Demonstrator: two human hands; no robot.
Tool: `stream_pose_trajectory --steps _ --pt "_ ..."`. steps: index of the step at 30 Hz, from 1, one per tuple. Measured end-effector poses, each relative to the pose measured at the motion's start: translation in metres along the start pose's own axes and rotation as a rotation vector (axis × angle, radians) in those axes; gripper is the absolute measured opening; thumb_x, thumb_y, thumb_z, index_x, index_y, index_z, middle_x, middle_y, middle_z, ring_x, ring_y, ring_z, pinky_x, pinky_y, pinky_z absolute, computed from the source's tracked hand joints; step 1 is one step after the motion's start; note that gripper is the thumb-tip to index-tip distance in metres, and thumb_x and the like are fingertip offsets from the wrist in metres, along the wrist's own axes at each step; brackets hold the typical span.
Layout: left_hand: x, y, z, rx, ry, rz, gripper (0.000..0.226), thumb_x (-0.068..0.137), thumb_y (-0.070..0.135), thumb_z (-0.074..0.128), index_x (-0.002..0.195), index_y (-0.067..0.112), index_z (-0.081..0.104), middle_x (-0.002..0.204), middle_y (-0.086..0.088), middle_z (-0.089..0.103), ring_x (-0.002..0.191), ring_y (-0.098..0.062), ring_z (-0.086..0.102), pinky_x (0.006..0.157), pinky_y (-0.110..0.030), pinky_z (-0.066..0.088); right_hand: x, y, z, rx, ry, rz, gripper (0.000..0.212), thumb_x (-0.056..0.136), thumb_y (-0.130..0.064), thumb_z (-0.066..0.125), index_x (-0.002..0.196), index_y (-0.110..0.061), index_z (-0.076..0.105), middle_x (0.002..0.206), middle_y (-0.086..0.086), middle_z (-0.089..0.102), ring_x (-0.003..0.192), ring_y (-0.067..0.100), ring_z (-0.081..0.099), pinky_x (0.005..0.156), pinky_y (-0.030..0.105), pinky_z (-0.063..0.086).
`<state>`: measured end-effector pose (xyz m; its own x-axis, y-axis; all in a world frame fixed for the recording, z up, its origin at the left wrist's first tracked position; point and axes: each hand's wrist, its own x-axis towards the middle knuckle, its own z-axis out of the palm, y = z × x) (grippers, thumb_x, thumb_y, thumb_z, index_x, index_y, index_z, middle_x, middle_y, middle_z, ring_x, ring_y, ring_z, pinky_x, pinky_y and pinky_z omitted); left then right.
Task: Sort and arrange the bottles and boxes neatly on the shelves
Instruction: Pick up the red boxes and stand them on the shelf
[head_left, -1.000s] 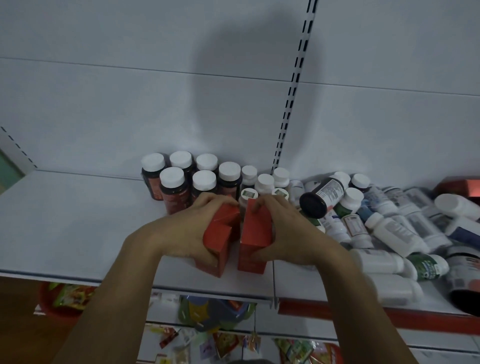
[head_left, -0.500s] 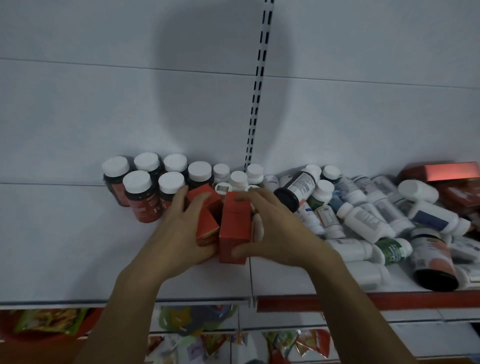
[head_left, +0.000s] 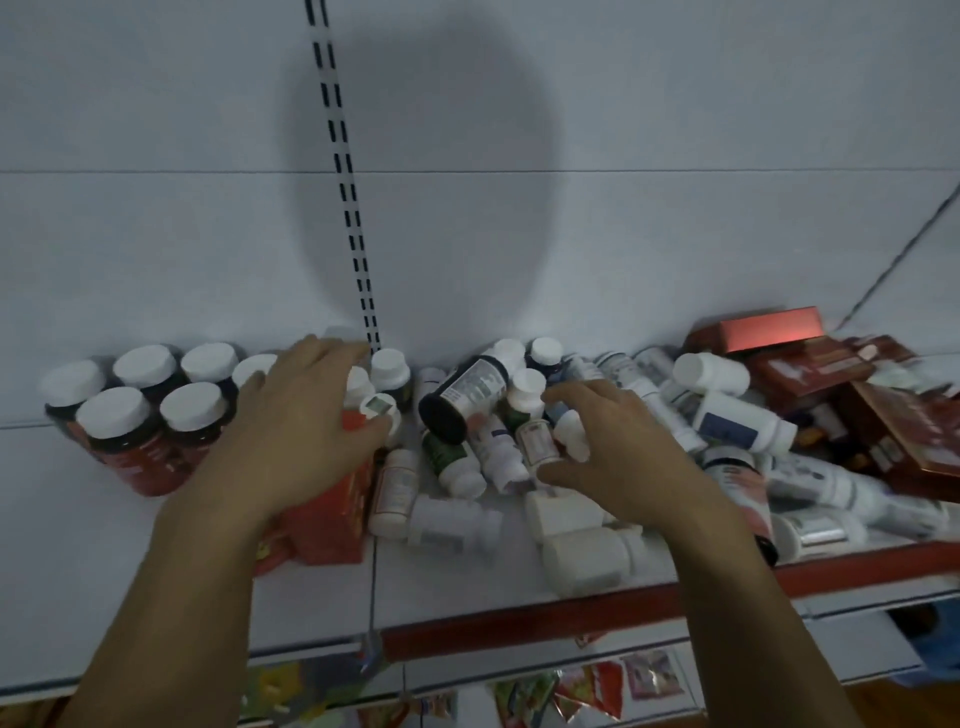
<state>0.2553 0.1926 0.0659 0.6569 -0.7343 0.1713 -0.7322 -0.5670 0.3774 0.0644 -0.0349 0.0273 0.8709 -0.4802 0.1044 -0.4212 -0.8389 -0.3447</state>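
Your left hand (head_left: 296, 431) lies flat on the red boxes (head_left: 332, 514), fingers straight and spread, just beside the upright dark bottles (head_left: 119, 431). Your right hand (head_left: 618, 457) hovers over the toppled bottles (head_left: 452, 525) on the shelf (head_left: 130, 571), fingers loosely curled. You cannot tell whether it grips one.

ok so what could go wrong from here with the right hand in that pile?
1. The right hand reaches into the loose pile; the dark bottle leans on others and may slide if one is pulled out.
2. A white bottle lies on its side near the front edge of the shelf and could roll off.
3. The left hand presses on the red box beside upright small bottles, which it could knock over.
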Motion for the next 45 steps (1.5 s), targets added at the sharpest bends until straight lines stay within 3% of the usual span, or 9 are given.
stream_pose_trajectory --steps 5,9,12,16,23,30,33,40,45 --pt "0.05 0.057 0.05 -0.012 -0.136 -0.039 0.083 0.088 0.052 0.066 0.157 0.03 0.025 0.157 -0.004 0.035 0.141 -0.026 0.036 0.112 -0.049 0.037 0.017 0.054 0.016 -0.005 -0.138 0.009 0.084 0.078 -0.054 0.076 0.148 -0.037 0.034 0.142 0.002 0.05 0.127 0.028 0.045 0.101 0.042 0.042" --pt "0.072 0.086 0.095 0.021 -0.235 -0.17 0.087 0.083 0.056 0.069 0.153 0.041 0.019 0.149 -0.011 0.04 0.133 -0.035 0.044 0.105 -0.052 0.044 0.026 0.101 0.011 0.174 0.078 -0.06 0.065 0.082 -0.041 0.077 0.138 -0.033 0.044 0.121 0.002 0.063 0.107 0.024 0.06 0.079 0.035 0.048" --pt "0.079 0.088 0.109 0.054 -0.128 -0.243 0.077 0.086 0.046 0.071 0.15 0.033 0.03 0.137 -0.014 0.051 0.121 -0.037 0.053 0.096 -0.052 0.049 0.041 0.127 -0.011 0.386 0.197 -0.023 0.066 0.085 -0.033 0.077 0.142 -0.033 0.043 0.14 0.002 0.048 0.121 0.019 0.051 0.089 0.027 0.042" --pt "0.077 0.092 0.113 -0.095 0.024 -0.243 0.063 0.088 0.043 0.073 0.142 0.03 0.043 0.125 -0.01 0.062 0.107 -0.029 0.06 0.089 -0.044 0.051 0.041 0.151 -0.052 0.517 0.238 -0.286 0.055 0.093 -0.027 0.069 0.143 -0.027 0.046 0.144 -0.006 0.043 0.131 0.007 0.043 0.102 0.009 0.033" --pt "0.066 0.163 0.119 -0.408 0.364 -0.234 0.052 0.087 0.051 0.072 0.131 0.049 0.044 0.104 0.024 0.059 0.092 -0.01 0.064 0.08 -0.043 0.057 0.014 0.186 -0.08 0.101 -0.535 -0.455 0.045 0.089 -0.013 0.064 0.128 -0.034 0.058 0.117 -0.018 0.062 0.105 0.0 0.058 0.091 0.028 0.05" --pt "0.067 0.211 0.147 -0.579 0.389 -0.167 0.051 0.093 0.034 0.069 0.138 0.039 0.046 0.115 0.02 0.06 0.095 0.005 0.061 0.075 -0.027 0.056 -0.003 0.203 -0.065 -0.343 -0.42 -0.609 0.063 0.08 -0.021 0.068 0.137 -0.041 0.048 0.135 -0.011 0.054 0.143 0.023 0.023 0.111 0.052 0.007" --pt "0.069 0.222 0.155 -0.732 0.414 -0.178 0.05 0.095 0.03 0.069 0.139 0.034 0.048 0.115 0.011 0.062 0.09 0.002 0.065 0.062 -0.014 0.052 -0.007 0.208 -0.058 -0.431 -0.367 -0.6 0.069 0.08 -0.013 0.066 0.14 -0.038 0.045 0.132 -0.007 0.055 0.142 0.03 0.025 0.113 0.062 0.007" --pt "0.082 0.241 0.164 -0.93 0.497 -0.207 0.051 0.092 0.028 0.072 0.137 0.035 0.05 0.123 -0.003 0.065 0.1 -0.018 0.07 0.083 -0.045 0.06 -0.006 0.228 -0.062 -0.304 -0.291 -0.623 0.068 0.08 -0.038 0.076 0.139 -0.045 0.043 0.137 -0.015 0.057 0.148 0.02 0.024 0.119 0.056 0.004" --pt "0.092 0.251 0.16 -0.994 0.586 -0.185 0.064 0.081 0.038 0.079 0.138 0.041 0.05 0.127 0.004 0.062 0.1 -0.011 0.07 0.072 -0.026 0.059 -0.014 0.236 -0.071 0.007 -0.178 -0.553 0.07 0.074 -0.033 0.083 0.134 -0.038 0.048 0.136 -0.013 0.055 0.14 0.012 0.035 0.122 0.058 0.002"
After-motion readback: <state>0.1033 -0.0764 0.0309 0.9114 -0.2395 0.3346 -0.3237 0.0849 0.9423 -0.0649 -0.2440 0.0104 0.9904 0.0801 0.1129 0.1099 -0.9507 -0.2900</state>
